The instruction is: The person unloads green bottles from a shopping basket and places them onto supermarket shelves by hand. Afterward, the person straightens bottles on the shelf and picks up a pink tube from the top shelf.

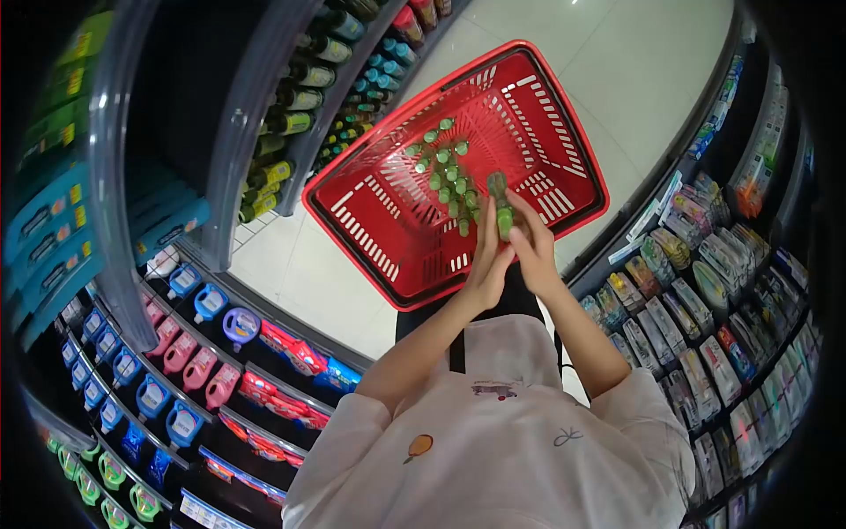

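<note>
Fingers straight, my left hand (489, 260) and right hand (534, 249) flank a slim green-capped bottle (504, 219), grip unclear. The red plastic basket (419, 262) is slotted.

Wht tee (502, 472) | shrt slvs (656, 423) | orng oval motif (419, 447) | drk bow print (569, 436)

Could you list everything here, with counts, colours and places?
Basket: one, red, upper centre.
Small bottles: over a dozen, green, in the basket.
Separate bottle: one, green, between left hand and right hand.
Jugs: many, blue, pink, green, one purple, left shelves.
Soft packs: several, red, blue, left shelves.
Tall bottles: many, dark, upper-left shelves.
Packets: many, mixed colours, right shelves.
Floor: one, pale, around the basket.
Shirt: one, white, bottom.
Hands: two, bare, at the basket's near side.
</note>
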Motion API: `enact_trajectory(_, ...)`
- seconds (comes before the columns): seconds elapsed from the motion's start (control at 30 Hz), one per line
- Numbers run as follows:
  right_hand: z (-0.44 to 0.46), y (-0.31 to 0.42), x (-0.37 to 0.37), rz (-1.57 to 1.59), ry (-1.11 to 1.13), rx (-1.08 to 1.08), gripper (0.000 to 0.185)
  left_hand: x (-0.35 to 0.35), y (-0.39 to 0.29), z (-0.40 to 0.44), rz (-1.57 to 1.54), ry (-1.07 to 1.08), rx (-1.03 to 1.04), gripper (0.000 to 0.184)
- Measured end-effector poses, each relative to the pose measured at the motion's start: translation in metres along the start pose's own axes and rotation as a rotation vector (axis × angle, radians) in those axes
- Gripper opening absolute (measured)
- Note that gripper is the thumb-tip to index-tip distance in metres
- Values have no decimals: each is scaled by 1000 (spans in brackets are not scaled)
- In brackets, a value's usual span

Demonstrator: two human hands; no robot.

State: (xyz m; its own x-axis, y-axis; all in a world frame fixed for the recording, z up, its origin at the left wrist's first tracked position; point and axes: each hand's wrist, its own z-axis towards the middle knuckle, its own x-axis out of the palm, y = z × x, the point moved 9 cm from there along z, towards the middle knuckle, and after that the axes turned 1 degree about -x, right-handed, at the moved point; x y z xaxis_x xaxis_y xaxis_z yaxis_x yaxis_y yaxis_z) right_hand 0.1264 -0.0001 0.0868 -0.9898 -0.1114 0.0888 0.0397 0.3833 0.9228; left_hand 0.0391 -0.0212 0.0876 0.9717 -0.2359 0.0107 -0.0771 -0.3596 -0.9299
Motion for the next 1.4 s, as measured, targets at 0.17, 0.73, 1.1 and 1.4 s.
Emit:
enact_trajectory(0.17,49,-75,-12,-162,-2,111,46,14,60,38,-703,-114,-169,71)
enact_trajectory(0.73,106,-162,4,-181,-23,226,38,-18,130,75,-444,-290,-245,75)
enact_trajectory(1.1,73,-42,-31,-196,-71,49,41,-59,27,-13,-791,98,-250,52)
enact_trajectory(1.4,31,150,94,-142,130,-286,46,-290,-189,-136,-100,-455,602,25)
